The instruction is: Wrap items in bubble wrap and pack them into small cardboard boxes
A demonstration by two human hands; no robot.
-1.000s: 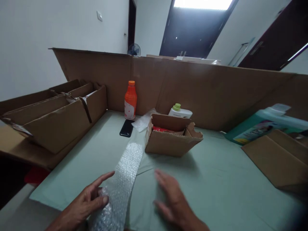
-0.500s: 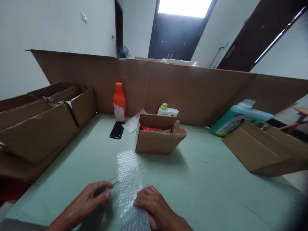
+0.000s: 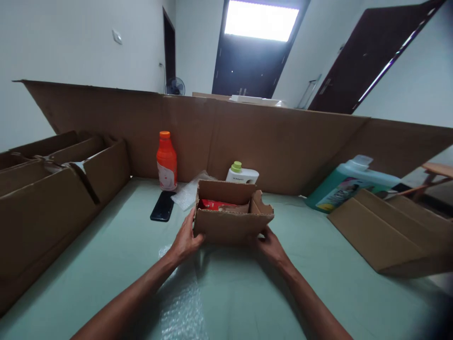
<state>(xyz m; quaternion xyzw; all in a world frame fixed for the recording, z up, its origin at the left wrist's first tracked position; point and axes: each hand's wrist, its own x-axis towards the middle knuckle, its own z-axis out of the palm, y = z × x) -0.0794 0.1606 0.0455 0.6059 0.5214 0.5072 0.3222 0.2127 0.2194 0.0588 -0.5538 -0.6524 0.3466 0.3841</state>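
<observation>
While both bare hands reach forward to the small, lidless brown cardboard box [image 3: 226, 230], they brace it from opposite ends, apparently so that the load is shared and it does not tip. The left hand [image 3: 186, 242] is spread around the left end, its thumb against the near face and its fingers along the side. The right hand [image 3: 273, 246] cups the lower right corner; some of its fingers are hidden, so how firmly it presses cannot be told. Nor is it clear whether the box rests fully on the pale green cloth [image 3: 304, 293] or is slightly raised.

The box sits mid-table, its top facing up, which keeps the red packet [image 3: 215, 204] inside in view. A long strip of clear bubble wrap [image 3: 184, 307] lies flat in front of it, passing under the left forearm, within easy reach. Behind the box, a white bottle with a lime-green cap [image 3: 242, 176] is partly hidden. To the left, a black phone [image 3: 163, 206] lies flat near an upright orange-red plastic bottle [image 3: 166, 160], both well away from the hands, probably leaving them room to work.
</observation>
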